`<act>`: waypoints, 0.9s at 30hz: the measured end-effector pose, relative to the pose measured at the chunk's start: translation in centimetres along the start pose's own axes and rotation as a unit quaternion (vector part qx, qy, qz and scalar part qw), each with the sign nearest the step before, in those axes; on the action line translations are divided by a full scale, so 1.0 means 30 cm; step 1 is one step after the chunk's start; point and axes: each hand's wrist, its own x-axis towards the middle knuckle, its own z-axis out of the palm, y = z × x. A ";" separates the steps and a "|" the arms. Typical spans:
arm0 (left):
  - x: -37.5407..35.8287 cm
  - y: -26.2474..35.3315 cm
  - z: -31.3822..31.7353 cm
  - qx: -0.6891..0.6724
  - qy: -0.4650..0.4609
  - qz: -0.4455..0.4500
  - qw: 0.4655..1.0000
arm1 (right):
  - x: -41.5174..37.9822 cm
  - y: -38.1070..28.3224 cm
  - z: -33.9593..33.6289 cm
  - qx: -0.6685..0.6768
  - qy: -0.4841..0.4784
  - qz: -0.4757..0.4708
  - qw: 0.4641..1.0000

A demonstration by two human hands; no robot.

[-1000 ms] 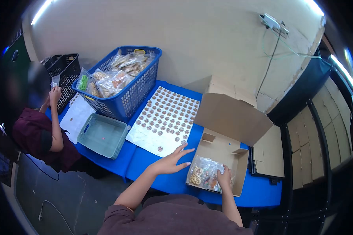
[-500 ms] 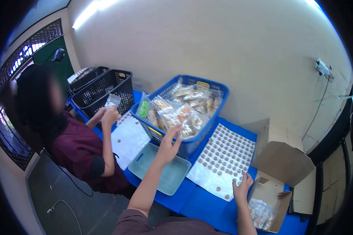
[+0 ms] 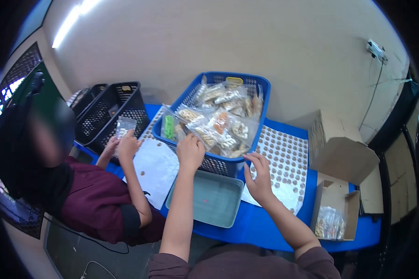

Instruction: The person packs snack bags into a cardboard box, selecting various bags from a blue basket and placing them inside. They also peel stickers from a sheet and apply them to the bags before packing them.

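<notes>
My left hand (image 3: 191,152) is at the front rim of a blue perforated basket (image 3: 221,165), its fingers slightly apart and bent over the bags just inside. Some of its fingertips are hard to make out. My right hand (image 3: 260,176) is open, thumb and fingers spread, beside the basket's front right corner. Clear plastic bags (image 3: 219,123) of small pale pieces fill the basket, one with orange contents. A bag with a bright green piece (image 3: 168,128) stands at the left side. Below the basket's front lies a shallow grey-green tray (image 3: 207,200).
White sheets (image 3: 288,197) with rows of small brown discs lie on the blue table (image 3: 260,230). An open cardboard box (image 3: 351,211) at right holds small filled bags. At left, a co-worker (image 3: 97,195) holds a small clear bag (image 3: 125,125) near black crates (image 3: 109,116).
The view has shifted. My left hand has moved from above the bags to the basket's front left rim. My right hand has gone from the disc sheet to the basket's front right corner.
</notes>
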 end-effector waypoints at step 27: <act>-0.002 0.020 0.005 -0.025 0.068 -0.005 0.997 | 0.434 0.264 0.234 -0.118 -0.080 0.095 0.985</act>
